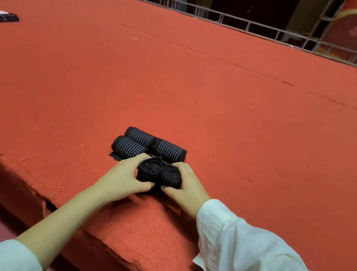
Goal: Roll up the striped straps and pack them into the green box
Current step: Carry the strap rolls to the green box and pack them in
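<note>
Nearest me, left hand [126, 175] and right hand [183, 187] curl fingers round a pair of rolled straps [160, 173], one hand each side, roll ends facing me. Three more rolls [147, 145] lie just behind the pair. I see no green box.

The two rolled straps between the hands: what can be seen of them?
The two rolled straps are dark fabric, side by side and touching, seen end-on so their spiral layers show. The left hand grips one side, the right hand the other. They are down by the red table near its front edge, just before three more striped rolls.
</note>
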Action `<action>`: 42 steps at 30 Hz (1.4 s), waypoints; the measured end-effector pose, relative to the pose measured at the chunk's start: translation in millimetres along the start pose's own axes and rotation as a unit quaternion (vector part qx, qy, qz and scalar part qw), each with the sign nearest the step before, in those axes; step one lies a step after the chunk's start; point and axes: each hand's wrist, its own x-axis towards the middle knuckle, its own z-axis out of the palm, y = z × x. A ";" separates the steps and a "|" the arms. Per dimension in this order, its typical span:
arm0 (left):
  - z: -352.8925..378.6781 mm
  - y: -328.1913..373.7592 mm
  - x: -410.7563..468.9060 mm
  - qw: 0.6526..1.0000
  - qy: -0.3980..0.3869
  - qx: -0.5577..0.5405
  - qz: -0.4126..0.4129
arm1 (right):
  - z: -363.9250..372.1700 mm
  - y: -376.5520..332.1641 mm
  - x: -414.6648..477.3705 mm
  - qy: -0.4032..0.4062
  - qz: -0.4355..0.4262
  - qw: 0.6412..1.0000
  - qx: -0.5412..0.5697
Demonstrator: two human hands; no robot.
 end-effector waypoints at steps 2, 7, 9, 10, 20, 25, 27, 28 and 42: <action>-3.4 5.6 -0.1 1.000 0.015 0.003 0.006 | -4.6 -5.2 -2.5 0.025 -0.001 1.000 0.019; -15.5 41.7 1.2 0.999 0.008 0.008 0.036 | -36.6 -25.9 -20.3 0.073 0.011 0.996 0.043; -17.9 66.4 3.2 0.998 -0.002 0.010 0.054 | -59.2 -33.2 -34.3 0.090 0.014 0.995 0.043; -17.1 80.2 4.7 0.998 -0.005 0.012 0.065 | -72.3 -36.2 -43.5 0.100 0.014 0.994 0.042; 97.2 264.6 19.2 0.953 -0.156 -0.012 0.260 | -234.5 -28.0 -242.3 0.279 0.128 0.952 -0.010; 200.6 384.1 -31.0 0.892 -0.259 -0.052 0.367 | -286.2 -20.6 -407.5 0.395 0.216 0.893 -0.026; 240.3 428.1 -65.5 0.861 -0.300 -0.068 0.405 | -295.6 -22.2 -477.1 0.432 0.250 0.866 -0.039; 259.5 448.2 -84.2 0.845 -0.319 -0.076 0.422 | -297.9 -23.9 -511.5 0.450 0.266 0.851 -0.045; 445.0 607.5 -372.7 0.618 -0.540 -0.130 0.556 | -224.3 -83.5 -865.5 0.615 0.440 0.651 -0.065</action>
